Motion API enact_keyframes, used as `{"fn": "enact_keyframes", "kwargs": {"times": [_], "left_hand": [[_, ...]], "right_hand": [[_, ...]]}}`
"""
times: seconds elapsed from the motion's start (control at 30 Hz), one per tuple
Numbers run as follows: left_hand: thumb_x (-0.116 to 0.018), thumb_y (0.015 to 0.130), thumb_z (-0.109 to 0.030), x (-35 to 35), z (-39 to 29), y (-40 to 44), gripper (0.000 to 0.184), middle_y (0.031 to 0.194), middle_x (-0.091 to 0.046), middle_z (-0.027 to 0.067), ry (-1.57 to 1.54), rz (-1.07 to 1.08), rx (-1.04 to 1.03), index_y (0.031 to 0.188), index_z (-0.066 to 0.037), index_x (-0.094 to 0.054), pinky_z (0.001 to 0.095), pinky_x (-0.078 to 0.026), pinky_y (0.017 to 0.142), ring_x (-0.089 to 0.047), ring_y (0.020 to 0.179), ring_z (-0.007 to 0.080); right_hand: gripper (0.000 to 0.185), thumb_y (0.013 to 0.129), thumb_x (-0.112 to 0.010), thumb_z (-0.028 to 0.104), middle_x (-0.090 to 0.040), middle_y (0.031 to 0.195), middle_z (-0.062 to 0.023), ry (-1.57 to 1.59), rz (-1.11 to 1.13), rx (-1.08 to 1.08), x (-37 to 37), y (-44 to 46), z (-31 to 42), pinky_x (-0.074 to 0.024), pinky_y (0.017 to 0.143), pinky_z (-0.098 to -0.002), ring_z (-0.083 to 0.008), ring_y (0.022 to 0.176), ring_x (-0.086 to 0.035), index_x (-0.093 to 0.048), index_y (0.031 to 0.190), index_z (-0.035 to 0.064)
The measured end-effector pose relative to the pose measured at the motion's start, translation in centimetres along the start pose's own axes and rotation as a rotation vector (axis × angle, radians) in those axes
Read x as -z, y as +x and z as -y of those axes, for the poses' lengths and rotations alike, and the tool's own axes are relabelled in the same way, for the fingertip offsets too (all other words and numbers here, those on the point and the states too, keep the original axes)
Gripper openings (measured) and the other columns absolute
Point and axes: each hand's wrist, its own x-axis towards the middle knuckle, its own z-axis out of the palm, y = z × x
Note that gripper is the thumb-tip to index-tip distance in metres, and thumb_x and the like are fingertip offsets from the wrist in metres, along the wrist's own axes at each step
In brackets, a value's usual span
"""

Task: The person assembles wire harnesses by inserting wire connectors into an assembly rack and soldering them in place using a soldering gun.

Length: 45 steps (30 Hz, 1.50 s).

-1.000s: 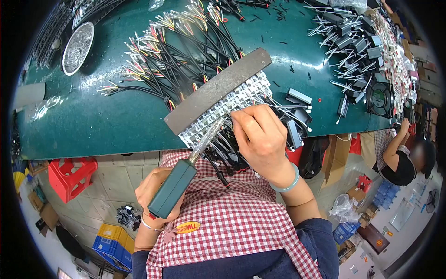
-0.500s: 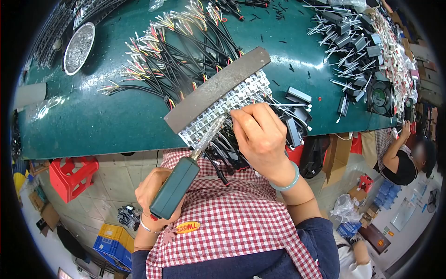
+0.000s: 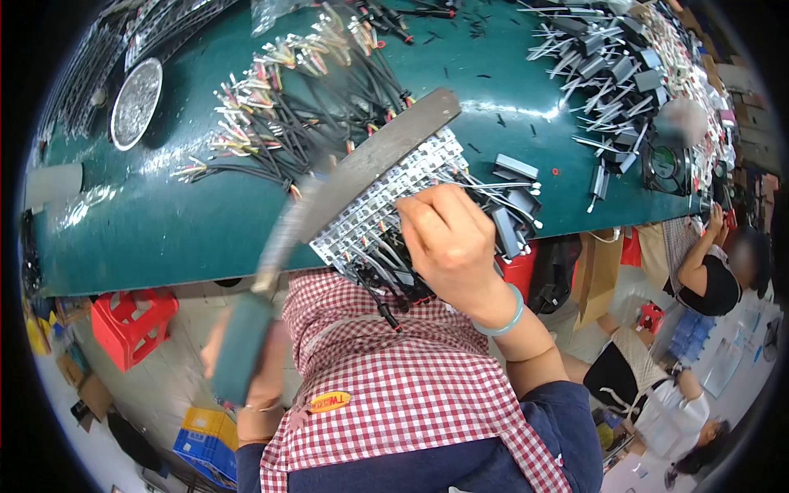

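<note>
My left hand [image 3: 267, 361] is closed around the green handle of a soldering iron [image 3: 241, 349]. The iron is smeared by motion, and its long metal barrel points up beside the left end of a brown bar [image 3: 386, 156]. Below the bar lies a slanted row of small white circuit boards [image 3: 374, 201] with wires attached. Over the right part of the boards, my right hand [image 3: 450, 238] is closed, fingertips pinched together. What they pinch is hidden. Black cables with bare coloured ends [image 3: 271, 131] fan out behind the bar. Dark cased pieces with white wires [image 3: 509, 230] lie right of my right hand.
A silver dish [image 3: 136, 103] stands at the table's left. Piled cased parts with white leads [image 3: 612, 74] and a small fan [image 3: 667, 167] are at the right. A red stool [image 3: 134, 329] is below the table edge. Other people [image 3: 707, 279] are at the right.
The soldering iron has swung left, away from my right fingertips, with my left hand moving left too. My right hand stays closed over the boards. Another person has come into view at lower right.
</note>
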Motion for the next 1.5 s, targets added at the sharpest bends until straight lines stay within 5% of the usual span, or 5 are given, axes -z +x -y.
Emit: {"fn": "enact_keyframes", "kwargs": {"times": [0.07, 0.2, 0.7, 0.93, 1.5], "left_hand": [[-0.065, 0.094, -0.016, 1.1, 1.1, 0.9, 0.053, 0.130, -0.057, 0.0166, -0.036, -0.200, 0.067, 0.140, 0.003, -0.047, 0.0357, -0.045, 0.102, -0.057, 0.118, 0.0218], [-0.066, 0.093, -0.001, 2.0, 0.6, 10.4, 0.022, 0.084, -0.063, 0.0045, -0.081, -0.466, 0.034, 0.112, 0.010, -0.070, 0.0257, -0.037, 0.057, -0.046, 0.063, 0.0098], [-0.067, 0.090, 0.008, -1.7, 1.5, 7.7, 0.035, 0.080, -0.059, 0.0061, -0.473, -0.267, 0.177, 0.124, 0.010, -0.063, 0.0231, -0.033, 0.055, -0.043, 0.060, 0.0096], [-0.068, 0.090, 0.003, -2.2, 1.2, 6.2, 0.028, 0.091, -0.066, 0.0093, -0.449, -0.317, 0.113, 0.117, 0.010, -0.067, 0.0234, -0.034, 0.055, -0.045, 0.061, 0.0092], [-0.076, 0.080, 0.009, -3.6, -6.4, 3.9, 0.044, 0.107, -0.071, 0.0102, -0.917, -0.011, 0.295, 0.121, 0.003, -0.064, 0.0246, -0.051, 0.066, -0.061, 0.078, 0.0111]], "right_hand": [[0.018, 0.073, -0.071, -0.007, -0.061, 0.081, -0.0104, -0.009, 0.003, 0.006, 0.1, 0.0, 0.1, -0.0511, 0.061, -0.0371, -0.0275, 0.072, -0.062, -0.067, 0.090, -0.0018], [0.020, 0.072, -0.067, 0.002, -0.060, 0.086, -0.0116, -0.068, 0.096, -0.003, 1.3, -0.5, 0.1, -0.0518, 0.064, -0.0358, -0.0264, 0.077, -0.061, -0.065, 0.092, -0.0031], [0.016, 0.091, -0.070, 0.018, -0.069, 0.093, -0.0135, -0.733, -0.337, -0.661, 14.8, -5.1, -18.1, -0.0511, 0.079, -0.0448, -0.0337, 0.092, -0.064, -0.071, 0.097, 0.0029], [0.027, 0.083, -0.078, 0.019, -0.074, 0.082, -0.0142, -0.290, -0.333, -0.948, 15.1, -5.0, -18.0, -0.0552, 0.070, -0.0368, -0.0277, 0.073, -0.071, -0.073, 0.099, -0.0014], [0.030, 0.076, -0.072, -0.010, -0.061, 0.087, -0.0118, 0.135, -0.005, -0.082, 8.4, -0.2, 1.8, -0.0514, 0.061, -0.0331, -0.0252, 0.072, -0.063, -0.072, 0.105, -0.0014]]}}
